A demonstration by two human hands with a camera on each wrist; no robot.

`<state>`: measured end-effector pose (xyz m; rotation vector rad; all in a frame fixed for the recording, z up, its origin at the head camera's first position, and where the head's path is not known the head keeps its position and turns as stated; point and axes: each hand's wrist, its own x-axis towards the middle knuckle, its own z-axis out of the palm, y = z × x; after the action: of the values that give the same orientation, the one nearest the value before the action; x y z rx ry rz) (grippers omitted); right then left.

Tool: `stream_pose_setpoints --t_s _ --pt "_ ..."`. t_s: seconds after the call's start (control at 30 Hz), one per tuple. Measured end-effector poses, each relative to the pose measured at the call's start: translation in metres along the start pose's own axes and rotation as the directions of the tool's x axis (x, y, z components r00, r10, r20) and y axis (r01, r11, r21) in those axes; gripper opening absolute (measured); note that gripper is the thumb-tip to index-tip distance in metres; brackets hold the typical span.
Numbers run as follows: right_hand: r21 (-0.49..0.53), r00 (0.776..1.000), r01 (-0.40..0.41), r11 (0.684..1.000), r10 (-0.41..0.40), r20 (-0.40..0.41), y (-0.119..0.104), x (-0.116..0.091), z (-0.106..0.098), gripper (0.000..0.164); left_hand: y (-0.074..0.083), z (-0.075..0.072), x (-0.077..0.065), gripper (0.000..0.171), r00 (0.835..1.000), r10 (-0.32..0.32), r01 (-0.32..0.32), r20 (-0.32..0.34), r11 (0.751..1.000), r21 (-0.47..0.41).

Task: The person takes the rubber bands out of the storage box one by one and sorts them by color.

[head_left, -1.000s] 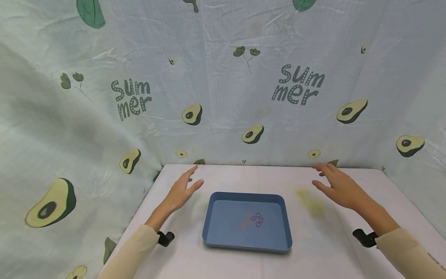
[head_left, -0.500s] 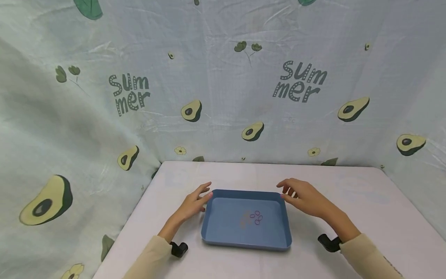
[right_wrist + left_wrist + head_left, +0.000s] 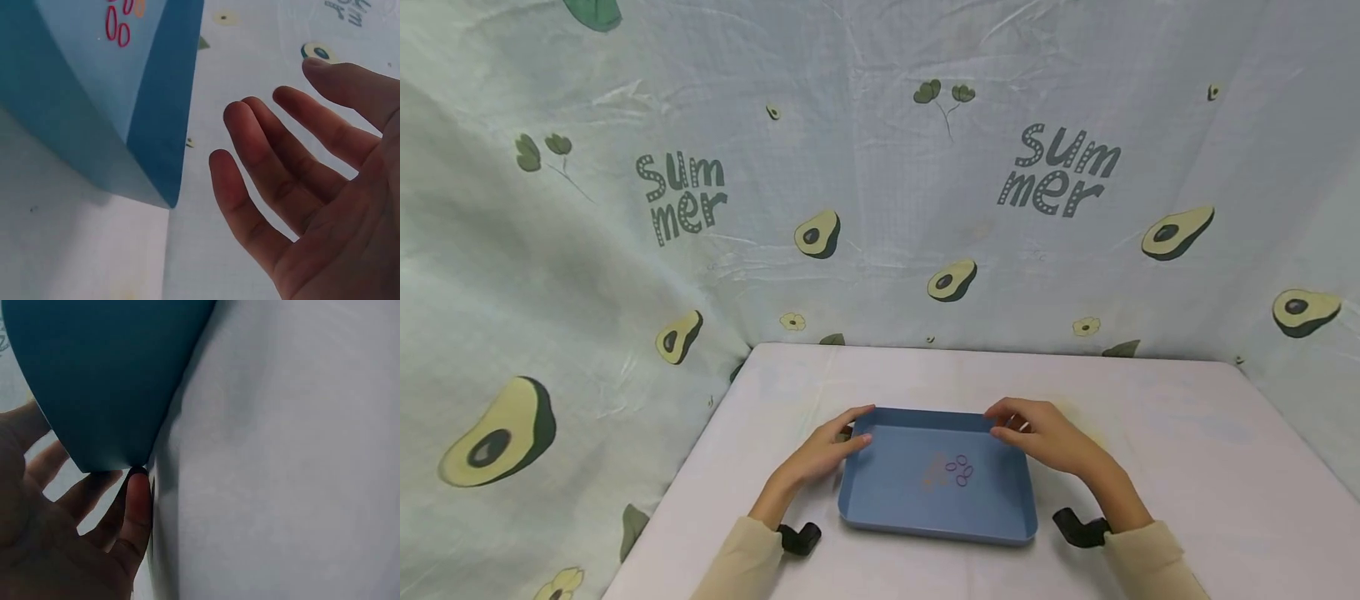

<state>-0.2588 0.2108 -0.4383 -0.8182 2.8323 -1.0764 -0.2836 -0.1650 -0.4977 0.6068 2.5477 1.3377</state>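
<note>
A shallow blue rectangular tray (image 3: 887, 508) lies flat on the table in the head view. Several thin pinkish-red loops (image 3: 960, 471) and fainter orange ones (image 3: 936, 472) show on its floor. My left hand (image 3: 826, 450) is round the tray's far left corner, its thumb over the rim. In the left wrist view the fingers (image 3: 136, 512) meet the tray's outer wall, and some fingertips are hidden behind it. At the far right corner is my right hand (image 3: 1051, 433), fingers spread and loosely bent. The right wrist view shows a gap between these fingers (image 3: 247, 134) and the tray.
The light table (image 3: 910, 375) runs back to a hanging cloth (image 3: 880, 167) printed with avocados and lettering. The same cloth covers the left side. Black wrist cameras stick out beside the left sleeve (image 3: 741, 558) and the right sleeve (image 3: 1150, 562).
Both hands have come inward and down to the tray's far corners, the right one from farther away. The left hand now reaches round its corner. The tray stays in place on the table.
</note>
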Motion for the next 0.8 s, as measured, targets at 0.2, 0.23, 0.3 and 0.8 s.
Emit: stream_pose_setpoints --t_s 0.2,0.23,0.3,0.8 --pt "0.007 1.000 0.001 1.000 -0.001 0.022 0.001 0.005 0.002 0.025 -0.004 -0.001 0.000 0.056 0.998 -0.001 0.002 0.055 1.000 -0.019" --pt "0.009 1.000 -0.007 1.000 0.007 0.021 0.000 0.005 0.002 0.025 -0.005 0.000 0.000 0.057 0.998 0.000 0.001 0.063 1.000 -0.028" --pt "0.024 1.000 -0.022 0.999 0.021 0.022 0.000 0.005 0.002 0.025 -0.005 0.000 0.002 0.057 0.997 0.006 -0.002 0.081 0.999 -0.042" --pt "0.019 0.988 0.000 1.000 -0.002 0.155 0.008 0.010 0.017 0.023 -0.010 -0.001 0.005 0.056 0.994 0.046 -0.042 0.094 0.998 -0.051"
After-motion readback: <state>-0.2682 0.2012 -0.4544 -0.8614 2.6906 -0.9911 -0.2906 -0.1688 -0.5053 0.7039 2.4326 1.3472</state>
